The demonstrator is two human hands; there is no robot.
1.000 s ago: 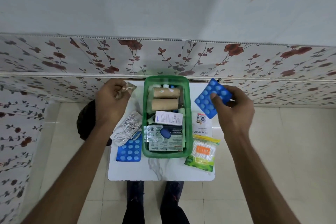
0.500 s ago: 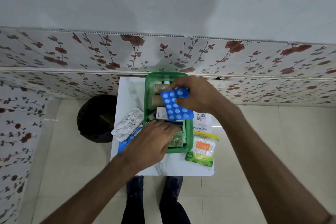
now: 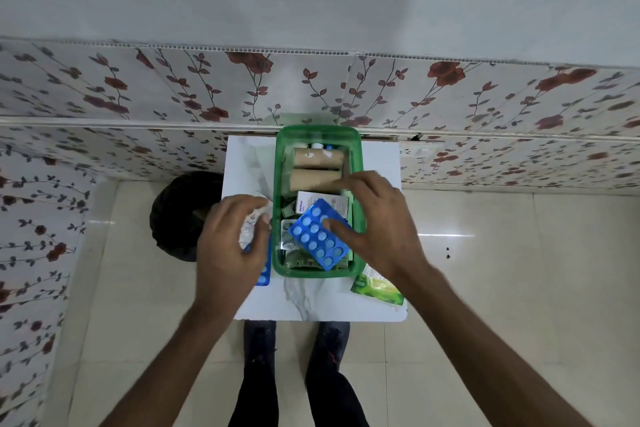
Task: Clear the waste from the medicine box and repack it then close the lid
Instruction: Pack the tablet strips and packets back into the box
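Note:
The open green medicine box (image 3: 280, 184) stands on a small white table (image 3: 311, 303). It holds two brown rolls (image 3: 317, 168), a white carton (image 3: 329, 203) and silver strips. My right hand (image 3: 381, 222) holds a blue blister pack (image 3: 313, 236) low over the near half of the box, thumb on top. My left hand (image 3: 228, 243) is curled over crumpled silver blister strips (image 3: 250, 227) just left of the box. A second blue blister pack (image 3: 264, 274) lies partly under that hand. No lid shows.
A black waste bin (image 3: 180, 211) stands on the floor left of the table. A green packet of cotton buds (image 3: 377, 289) lies at the table's right front. The floral wall is right behind the table. My legs are below the table's near edge.
My right hand brought the blue blister pack from the right of the box down into its near half. My left hand dipped into the box, then moved left onto the silver strips.

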